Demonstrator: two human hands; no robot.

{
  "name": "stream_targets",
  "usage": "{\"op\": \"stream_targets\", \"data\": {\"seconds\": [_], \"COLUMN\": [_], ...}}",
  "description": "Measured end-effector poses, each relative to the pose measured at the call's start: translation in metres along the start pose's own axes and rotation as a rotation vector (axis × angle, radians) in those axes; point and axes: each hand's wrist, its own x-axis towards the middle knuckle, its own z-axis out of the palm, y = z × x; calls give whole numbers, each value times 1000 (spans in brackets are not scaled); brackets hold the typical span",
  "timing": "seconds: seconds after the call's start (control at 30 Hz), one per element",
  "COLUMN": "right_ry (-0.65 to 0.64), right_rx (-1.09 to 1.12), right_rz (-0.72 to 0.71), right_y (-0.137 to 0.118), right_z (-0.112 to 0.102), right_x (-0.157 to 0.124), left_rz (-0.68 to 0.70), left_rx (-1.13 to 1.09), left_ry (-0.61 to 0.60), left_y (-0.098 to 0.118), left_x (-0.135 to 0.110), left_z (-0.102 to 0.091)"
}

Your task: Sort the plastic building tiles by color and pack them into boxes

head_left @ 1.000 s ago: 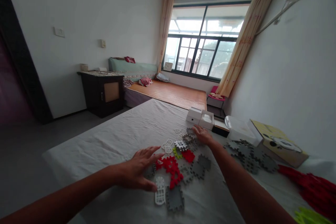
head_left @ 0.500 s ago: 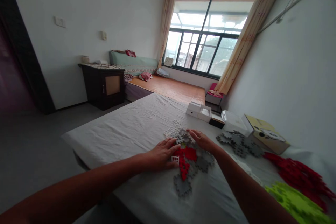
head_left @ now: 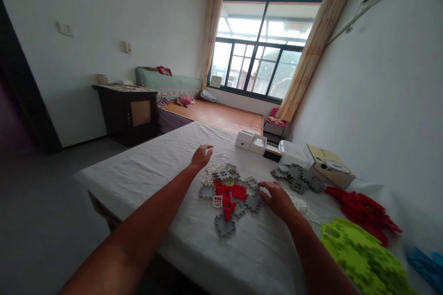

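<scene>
My left hand (head_left: 202,156) hovers at the far left of a pile of puzzle-like plastic pieces, its fingers loosely curved and apart, with nothing visible in them. Small white window-frame pieces (head_left: 226,156) lie just beyond and right of it. My right hand (head_left: 278,197) is open at the pile's right side, fingertips close to a grey notched piece (head_left: 253,203); contact is unclear. Between the hands lie red pieces (head_left: 238,191), a white window piece (head_left: 217,201) and a grey window panel (head_left: 223,174). A grey ring-like piece (head_left: 224,225) sits nearest me.
At right are piles of grey (head_left: 297,178), red (head_left: 363,212), lime-green (head_left: 360,253) and blue pieces (head_left: 425,262), plus white lattice pieces (head_left: 302,207). White boxes (head_left: 244,140), a clear bin (head_left: 294,154) and a yellow carton (head_left: 328,164) line the cloth-covered table's (head_left: 138,170) far right side.
My left hand has left the red pieces and moved away, up-left past the pile. My right hand has drawn back to the pile's right side. The view has shifted slightly right.
</scene>
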Motion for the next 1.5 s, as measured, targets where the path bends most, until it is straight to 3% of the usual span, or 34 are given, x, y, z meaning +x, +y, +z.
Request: {"op": "stream_targets", "data": {"seconds": [0.1, 0.27, 0.47, 0.57, 0.67, 0.83, 0.97, 1.03, 1.1, 1.2, 1.3, 1.37, 1.5], "right_ry": [-66, -139, -69, 29, 106, 97, 172, 239, 229, 8, -122, -112, -60], "right_rx": [-40, -6, 129, 102, 11, -210, -381, -410, -348, -122, 4, 29, 69], "right_rz": [-24, -65, -82, -35, 62, 254, 380, 393, 298, 45, -47, -48, -47], "right_y": [4, 7, -8, -2, 21, 84, 117, 112, 91, 44, 9, 0, 7], "right_z": [-2, -4, -1, -5, -16, -46, -54, -49, -37, -13, 10, 19, 25], "right_x": [-8, -12, -11, -9, 0, 28, 46, 52, 55, 53, 45, 40, 35], "left_rz": [16, 63, 13, -24, -59, -27, -59, -72, -71, -62, -70, -75, -78], "left_rx": [43, 48, 49, 33, 26, 31, 29, 30, 32, 29, 34, 39, 53], "left_ry": [77, -22, -33, -43, -55, -83, -111, -113, -115, -135, -149, -143, -148], "left_y": [-17, -29, -28, -29, -30, -29, -27, -27, -28, -28, -28, -27, -27], "left_x": [-7, -14, -13, -13, -12, -11, -12, -12, -12, -11, -12, -13, -13], "left_z": [8, 12, 10, 10, 11, 12, 11, 11, 11, 12, 11, 10, 9]}}
